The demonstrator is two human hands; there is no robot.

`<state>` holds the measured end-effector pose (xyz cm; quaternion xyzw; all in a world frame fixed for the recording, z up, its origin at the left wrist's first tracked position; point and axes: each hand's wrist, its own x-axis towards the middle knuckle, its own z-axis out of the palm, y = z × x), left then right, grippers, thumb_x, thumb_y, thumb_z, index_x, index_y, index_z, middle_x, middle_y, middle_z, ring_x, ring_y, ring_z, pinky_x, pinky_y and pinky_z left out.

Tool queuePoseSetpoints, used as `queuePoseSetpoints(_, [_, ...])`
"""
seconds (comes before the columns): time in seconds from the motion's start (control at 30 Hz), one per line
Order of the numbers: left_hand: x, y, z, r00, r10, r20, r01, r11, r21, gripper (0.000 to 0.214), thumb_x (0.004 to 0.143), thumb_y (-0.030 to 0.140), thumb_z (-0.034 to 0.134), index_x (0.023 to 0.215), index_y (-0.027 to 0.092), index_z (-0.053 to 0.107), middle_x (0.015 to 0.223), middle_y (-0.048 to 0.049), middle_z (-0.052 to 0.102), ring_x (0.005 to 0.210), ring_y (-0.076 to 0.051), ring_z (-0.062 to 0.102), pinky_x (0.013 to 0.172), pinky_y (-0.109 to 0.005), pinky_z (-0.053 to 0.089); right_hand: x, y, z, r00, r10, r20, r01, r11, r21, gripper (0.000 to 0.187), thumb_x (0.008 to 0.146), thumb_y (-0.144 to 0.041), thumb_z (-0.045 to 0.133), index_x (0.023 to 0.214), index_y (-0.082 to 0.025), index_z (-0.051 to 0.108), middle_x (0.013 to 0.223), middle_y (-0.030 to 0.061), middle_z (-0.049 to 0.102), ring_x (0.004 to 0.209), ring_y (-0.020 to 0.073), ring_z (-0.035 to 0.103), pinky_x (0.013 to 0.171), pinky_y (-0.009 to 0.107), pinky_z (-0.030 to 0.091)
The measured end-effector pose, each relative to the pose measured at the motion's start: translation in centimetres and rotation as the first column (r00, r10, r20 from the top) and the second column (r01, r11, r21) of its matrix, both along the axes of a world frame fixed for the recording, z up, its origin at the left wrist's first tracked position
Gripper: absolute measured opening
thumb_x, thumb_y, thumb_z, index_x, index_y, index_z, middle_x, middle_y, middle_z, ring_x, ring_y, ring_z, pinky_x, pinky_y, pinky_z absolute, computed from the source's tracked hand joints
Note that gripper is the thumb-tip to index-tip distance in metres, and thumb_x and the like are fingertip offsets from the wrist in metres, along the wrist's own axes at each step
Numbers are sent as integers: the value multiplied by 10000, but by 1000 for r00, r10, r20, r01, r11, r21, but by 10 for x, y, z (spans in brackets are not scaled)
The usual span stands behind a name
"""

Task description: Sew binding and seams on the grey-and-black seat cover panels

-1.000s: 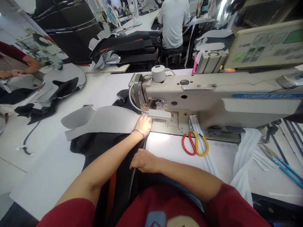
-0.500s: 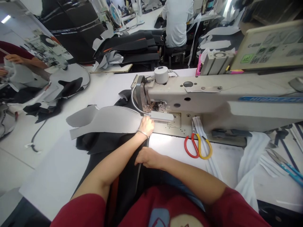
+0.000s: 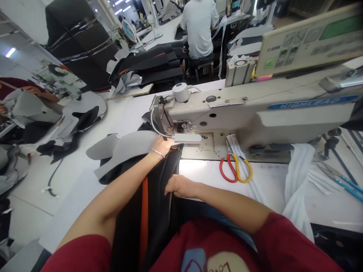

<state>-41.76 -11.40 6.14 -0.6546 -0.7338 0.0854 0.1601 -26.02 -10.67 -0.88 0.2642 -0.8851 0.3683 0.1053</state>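
Note:
A long black fabric panel (image 3: 159,189) with an orange stripe runs from my lap up to the sewing machine (image 3: 215,109). My left hand (image 3: 163,145), with a bracelet at the wrist, is closed on the panel beside the needle area; the small lamp (image 3: 187,138) partly hides its fingertips. Nearer to my body, my right hand (image 3: 180,186) pinches the panel's right edge with curled fingers. Left of my left hand lies a grey fabric piece (image 3: 130,145) with black material under it.
Scissors with red and yellow handles (image 3: 236,166) lie on a white strip (image 3: 249,189) right of my hands. Blue-handled scissors (image 3: 343,181) rest farther right. Fabric pieces (image 3: 82,113) are heaped at left. One person (image 3: 198,28) sits ahead; another's hands (image 3: 36,90) hold fabric at far left.
My left hand has shifted slightly left, and the black panel now shows beside it with more of its orange stripe. The grey piece has folded back leftward. The whole view has turned slightly.

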Motion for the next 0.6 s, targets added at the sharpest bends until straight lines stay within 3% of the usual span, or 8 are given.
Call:
queuePoseSetpoints(0.2, [61, 18, -3, 968, 251, 13, -242, 945, -222, 310, 838, 200, 325, 819, 80, 610, 735, -147, 617, 726, -220, 587, 612, -324, 428, -1, -2, 0, 1000, -9, -17, 9, 1000, 19, 335, 639, -29, 410, 870, -155, 617, 837, 17, 652, 834, 118, 562, 770, 231, 367])
queuePoseSetpoints(0.33, [51, 26, -7, 939, 344, 4, -323, 886, -333, 280, 822, 227, 375, 801, 103, 625, 737, -136, 630, 697, -210, 588, 622, -328, 422, 1, -2, 1, 999, -31, -7, 31, 999, 23, 323, 644, -31, 419, 861, -168, 615, 844, 12, 650, 846, 116, 559, 788, 238, 356])
queuePoseSetpoints(0.47, [27, 22, -14, 983, 175, -54, -183, 939, -291, 277, 806, 164, 372, 735, 103, 633, 686, -134, 624, 701, -210, 572, 639, -345, 404, 3, -2, 2, 999, -43, -3, 43, 999, 14, 319, 639, -25, 423, 852, -168, 613, 848, 6, 650, 853, 110, 554, 794, 235, 346])
queuePoseSetpoints(0.6, [16, 1, -26, 997, -20, -80, 1, 973, -232, 328, 820, 113, 307, 733, 79, 622, 688, -150, 598, 705, -205, 555, 620, -340, 382, 2, -4, 1, 999, -53, -7, 53, 998, 14, 323, 633, -24, 428, 855, -168, 614, 856, 3, 648, 847, 111, 551, 779, 232, 344])
